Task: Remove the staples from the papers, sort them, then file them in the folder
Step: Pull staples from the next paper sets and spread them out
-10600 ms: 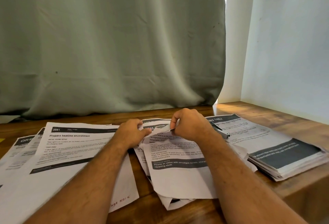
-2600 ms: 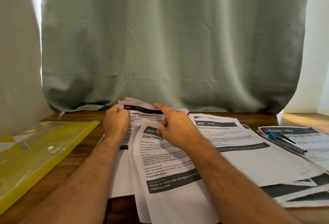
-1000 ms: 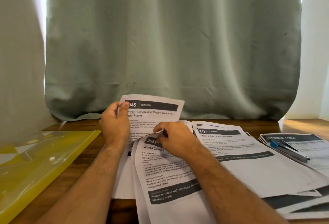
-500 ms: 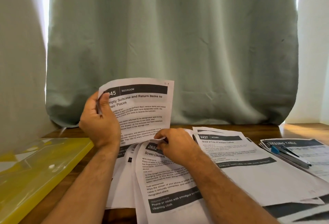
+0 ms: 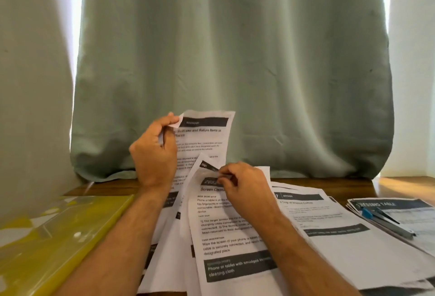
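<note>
My left hand (image 5: 154,154) holds a printed "Bedroom" sheet (image 5: 207,135) upright above the table, gripping its left edge with the top corner folded over. My right hand (image 5: 242,185) pinches the top corner of another sheet (image 5: 202,166) and lifts it off the "Screen Cleaning" page (image 5: 226,237) on the loose pile below. A yellow plastic folder (image 5: 54,241) lies at the left. A "Kitchen" page (image 5: 329,229) lies to the right of the pile.
A stack of papers headed "Dressing Table" (image 5: 404,215) sits at the far right with a metal staple remover (image 5: 386,221) with a blue tip on top. A green curtain (image 5: 235,60) hangs behind the wooden table (image 5: 353,184).
My left hand has lifted the "Bedroom" sheet off the pile and holds it up, its corner now bent. My right hand has begun raising the corner of another sheet.
</note>
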The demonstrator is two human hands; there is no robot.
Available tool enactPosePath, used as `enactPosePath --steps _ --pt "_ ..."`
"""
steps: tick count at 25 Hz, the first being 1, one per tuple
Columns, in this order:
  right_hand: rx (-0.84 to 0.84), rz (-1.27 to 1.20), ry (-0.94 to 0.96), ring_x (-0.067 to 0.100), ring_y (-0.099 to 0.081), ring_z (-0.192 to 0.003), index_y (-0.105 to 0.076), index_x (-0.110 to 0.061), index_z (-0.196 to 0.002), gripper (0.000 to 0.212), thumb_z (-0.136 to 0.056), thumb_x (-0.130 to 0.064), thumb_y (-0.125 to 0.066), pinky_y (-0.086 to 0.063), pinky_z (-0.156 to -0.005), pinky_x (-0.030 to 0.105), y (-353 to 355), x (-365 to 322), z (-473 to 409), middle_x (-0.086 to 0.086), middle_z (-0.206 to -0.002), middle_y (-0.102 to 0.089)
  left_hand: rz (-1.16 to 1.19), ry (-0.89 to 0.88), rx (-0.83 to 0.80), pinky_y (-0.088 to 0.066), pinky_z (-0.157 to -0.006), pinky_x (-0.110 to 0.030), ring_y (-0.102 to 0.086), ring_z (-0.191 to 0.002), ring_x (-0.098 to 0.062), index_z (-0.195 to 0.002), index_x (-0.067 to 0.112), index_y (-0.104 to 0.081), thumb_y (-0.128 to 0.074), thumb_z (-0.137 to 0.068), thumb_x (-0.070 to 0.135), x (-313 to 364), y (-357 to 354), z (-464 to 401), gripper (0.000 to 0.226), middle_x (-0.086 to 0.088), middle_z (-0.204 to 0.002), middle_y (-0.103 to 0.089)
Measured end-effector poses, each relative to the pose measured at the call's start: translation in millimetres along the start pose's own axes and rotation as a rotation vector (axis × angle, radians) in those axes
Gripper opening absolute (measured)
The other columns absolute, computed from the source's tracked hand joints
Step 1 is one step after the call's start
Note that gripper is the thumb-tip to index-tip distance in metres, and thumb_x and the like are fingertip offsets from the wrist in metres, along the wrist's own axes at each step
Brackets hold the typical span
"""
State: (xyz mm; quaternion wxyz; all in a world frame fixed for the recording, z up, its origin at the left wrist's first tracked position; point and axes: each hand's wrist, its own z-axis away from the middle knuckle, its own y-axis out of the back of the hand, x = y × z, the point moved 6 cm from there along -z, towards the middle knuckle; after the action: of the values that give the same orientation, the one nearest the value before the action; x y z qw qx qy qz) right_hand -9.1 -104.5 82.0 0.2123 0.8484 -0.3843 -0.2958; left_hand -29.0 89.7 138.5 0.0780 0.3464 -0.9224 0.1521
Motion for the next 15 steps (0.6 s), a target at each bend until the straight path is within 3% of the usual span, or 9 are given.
enactPosePath --steps 5,9,12,15 --pt "0.269 -0.028 0.207 -0.001 -0.055 -0.086 -0.07 -0.021 -0.106 0.013 -0.095 -0.022 -0.062 -0.046 -0.085 0.008 60.2 -39.0 -29.5 -0.016 -0.096 -0.056 0.069 -0.179 -0.034 -0.057 -0.078 -0.014 -0.07 -0.096 -0.007 -0.117 0.011 -0.072 -0.059 -0.101 0.015 40.3 -8.8 -56.7 0.021 0.002 -0.113 -0.073" --pt "0.499 -0.095 0.332 -0.001 -0.053 -0.085 -0.07 -0.015 -0.101 0.011 -0.093 -0.013 -0.063 -0.041 -0.083 0.001 116.8 -75.3 -55.0 -0.008 -0.098 -0.061 0.135 -0.279 -0.059 -0.054 -0.076 -0.008 -0.067 -0.093 0.001 -0.118 0.011 -0.071 -0.059 -0.101 0.018 79.3 -11.5 -84.8 0.022 0.01 -0.106 -0.07" --pt "0.675 -0.107 0.408 0.003 -0.053 -0.084 -0.072 -0.012 -0.098 0.013 -0.091 -0.007 -0.063 -0.038 -0.081 -0.001 154.6 -98.0 -64.1 -0.006 -0.095 -0.059 0.245 -0.201 -0.039 -0.055 -0.079 -0.014 -0.067 -0.09 0.004 -0.112 0.014 -0.073 -0.06 -0.1 0.018 98.2 -9.3 -103.7 0.018 0.013 -0.103 -0.071" --pt "0.717 -0.104 0.446 0.003 -0.055 -0.082 -0.072 -0.013 -0.1 0.014 -0.093 -0.01 -0.06 -0.046 -0.078 0.008 176.4 -110.9 -68.5 -0.008 -0.095 -0.056 0.44 0.086 -0.099 -0.06 -0.077 -0.031 -0.072 -0.085 -0.011 -0.097 0.021 -0.074 -0.062 -0.098 0.019 94.1 -17.2 -113.0 0.011 0.007 -0.091 -0.076"
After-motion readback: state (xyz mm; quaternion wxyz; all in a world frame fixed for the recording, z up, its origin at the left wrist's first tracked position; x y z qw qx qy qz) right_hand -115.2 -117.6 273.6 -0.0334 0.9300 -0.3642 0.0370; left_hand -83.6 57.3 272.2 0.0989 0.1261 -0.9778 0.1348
